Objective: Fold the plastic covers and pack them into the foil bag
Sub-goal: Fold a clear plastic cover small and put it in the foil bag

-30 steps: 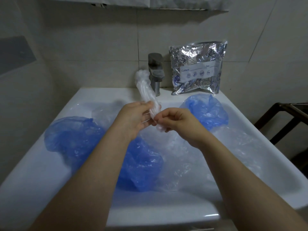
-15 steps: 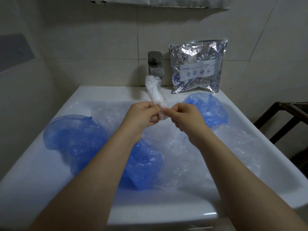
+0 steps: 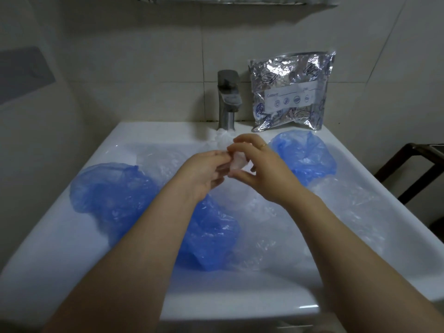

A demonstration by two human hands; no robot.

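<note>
Crinkling clear plastic cover between hands

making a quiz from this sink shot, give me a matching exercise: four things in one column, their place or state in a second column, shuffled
Things
1. foil bag
2. clear cover
3. tap
4. ring

Places or states
A. on a finger of the right hand
B. leaning against the wall tiles
C. pinched between both hands, the left hand included
D. upright at the back of the sink, left of the bag

Pairs: 1-B, 2-C, 3-D, 4-A
</note>
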